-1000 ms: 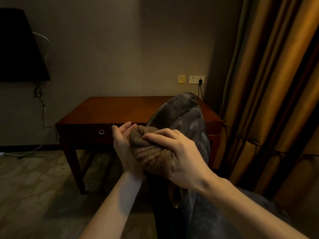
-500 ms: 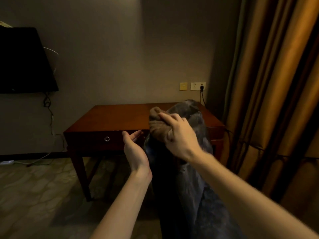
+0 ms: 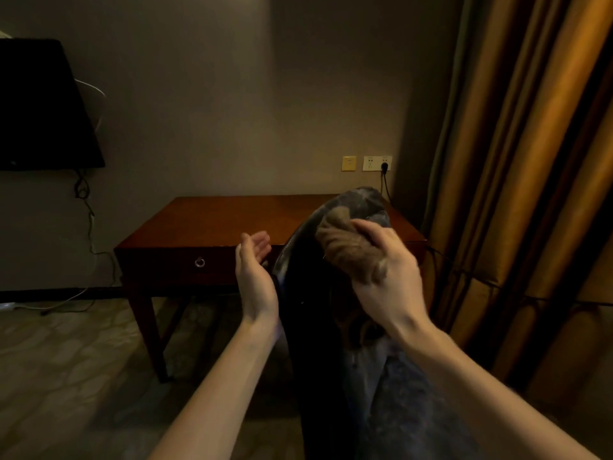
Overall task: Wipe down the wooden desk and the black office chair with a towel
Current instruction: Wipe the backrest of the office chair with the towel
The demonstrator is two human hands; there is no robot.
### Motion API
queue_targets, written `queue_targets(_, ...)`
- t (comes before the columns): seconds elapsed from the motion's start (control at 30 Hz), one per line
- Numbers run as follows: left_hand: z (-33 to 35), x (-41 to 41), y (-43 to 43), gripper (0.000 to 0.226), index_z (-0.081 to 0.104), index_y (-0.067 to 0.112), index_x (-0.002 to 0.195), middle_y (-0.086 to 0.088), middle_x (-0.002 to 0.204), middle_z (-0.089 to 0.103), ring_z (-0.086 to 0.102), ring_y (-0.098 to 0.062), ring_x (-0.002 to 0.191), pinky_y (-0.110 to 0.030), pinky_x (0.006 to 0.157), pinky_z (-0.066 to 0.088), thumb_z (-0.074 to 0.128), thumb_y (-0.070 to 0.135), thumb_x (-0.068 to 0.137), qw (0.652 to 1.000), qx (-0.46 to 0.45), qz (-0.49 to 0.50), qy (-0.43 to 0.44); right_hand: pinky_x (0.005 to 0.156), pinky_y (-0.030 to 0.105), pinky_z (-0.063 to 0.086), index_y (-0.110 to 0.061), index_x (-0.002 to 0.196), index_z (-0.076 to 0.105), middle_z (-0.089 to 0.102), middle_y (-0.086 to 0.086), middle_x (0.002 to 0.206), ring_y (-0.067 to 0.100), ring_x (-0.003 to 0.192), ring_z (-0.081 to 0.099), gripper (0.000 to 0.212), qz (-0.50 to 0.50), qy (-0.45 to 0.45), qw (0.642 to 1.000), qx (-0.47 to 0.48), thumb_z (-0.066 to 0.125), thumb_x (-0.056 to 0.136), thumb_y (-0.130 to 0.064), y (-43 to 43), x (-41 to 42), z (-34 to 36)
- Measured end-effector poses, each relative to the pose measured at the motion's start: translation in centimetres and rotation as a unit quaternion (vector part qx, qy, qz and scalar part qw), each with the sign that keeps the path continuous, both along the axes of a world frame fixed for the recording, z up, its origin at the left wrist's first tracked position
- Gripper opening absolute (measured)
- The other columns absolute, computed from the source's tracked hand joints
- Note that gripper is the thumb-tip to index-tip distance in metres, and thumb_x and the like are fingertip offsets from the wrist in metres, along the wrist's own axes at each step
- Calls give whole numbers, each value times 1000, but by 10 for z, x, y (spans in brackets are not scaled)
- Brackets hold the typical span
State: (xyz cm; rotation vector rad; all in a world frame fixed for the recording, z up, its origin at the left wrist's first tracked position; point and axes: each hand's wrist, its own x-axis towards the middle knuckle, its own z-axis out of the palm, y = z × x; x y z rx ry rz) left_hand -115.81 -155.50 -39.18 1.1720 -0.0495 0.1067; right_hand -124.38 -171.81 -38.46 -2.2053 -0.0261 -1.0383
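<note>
My right hand (image 3: 386,277) grips a bunched brown towel (image 3: 345,247) and presses it against the upper back of the black office chair (image 3: 318,327), whose worn backrest rises in front of me. Beside the chair's left edge my left hand (image 3: 255,270) is held with its palm turned up and fingers relaxed, holding nothing. Behind the chair the wooden desk (image 3: 215,224) stands against the wall, with a ring-pull drawer (image 3: 199,262) in its front.
Heavy golden curtains (image 3: 530,161) hang at the right, close to the chair. A dark wall-mounted screen (image 3: 43,104) with dangling cables is at the left. Wall sockets (image 3: 376,163) with a plugged cord sit above the desk. Patterned carpet (image 3: 66,360) covers the floor.
My right hand has carried the towel up the chair back toward its top. My left hand has let go of the towel and drawn off to the left.
</note>
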Motion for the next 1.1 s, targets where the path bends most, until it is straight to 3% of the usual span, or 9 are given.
queue_targets(0.1,17,0,-3,54,58,20,132,4,133,61,55,-11,126,-36,117,35,19,50,110,998,39,0,-58,96,47,52,-43,143,45,52,-11,140,15,123,51,62,30,69,991,-107,67,85,-42,40,-3,-24)
queue_targets(0.2,17,5,3,55,58,22,131,1,137,59,53,-14,131,-37,118,34,16,51,110,997,50,-4,-59,93,43,52,-43,137,52,57,-16,133,11,118,55,58,92,79,986,-110,54,81,-58,43,-15,-26)
queue_targets(0.43,54,28,0,59,63,21,127,-2,136,62,56,-15,127,-36,111,37,21,57,108,995,64,-52,-62,93,47,55,-38,139,55,60,-9,131,17,119,58,53,-9,-77,997,16,67,87,-39,3,12,20)
queue_targets(0.6,72,47,-26,46,59,17,117,1,117,60,57,-23,120,-33,95,40,32,52,108,957,271,11,-104,85,50,57,-36,156,35,46,2,147,29,132,41,73,1,29,972,-232,68,91,-39,4,51,9)
queue_targets(0.67,67,44,-36,74,48,16,138,2,129,56,53,-20,125,-33,105,38,26,74,98,919,375,-47,-112,88,49,56,-35,159,27,45,4,150,31,135,42,76,21,26,972,-234,64,93,-44,-1,59,-13)
queue_targets(0.77,64,44,-40,119,26,16,157,-9,153,45,44,-28,141,-48,118,35,16,99,72,901,407,-124,-86,84,45,56,-31,156,35,53,6,143,33,125,50,70,-25,-29,962,-269,64,93,-43,-16,74,-26)
queue_targets(0.87,62,51,-36,130,17,15,162,-12,162,36,36,-30,147,-45,122,28,16,98,62,895,430,-107,-59,80,47,56,-31,157,36,52,9,138,37,117,50,69,-92,50,952,-288,65,94,-30,-43,102,-19)
queue_targets(0.97,63,51,-33,131,18,25,163,-8,164,33,34,-29,149,-49,123,26,14,104,59,897,427,-113,-29,90,47,50,-36,159,28,45,8,144,36,127,42,67,-118,164,958,-206,57,99,-25,-73,119,2)
queue_targets(1.1,61,48,-32,124,33,26,160,-1,163,36,32,-22,151,-49,125,22,9,103,66,897,424,-123,-36,85,44,49,-42,159,23,43,3,145,29,127,40,82,-116,76,981,-138,69,92,-29,-81,100,29)
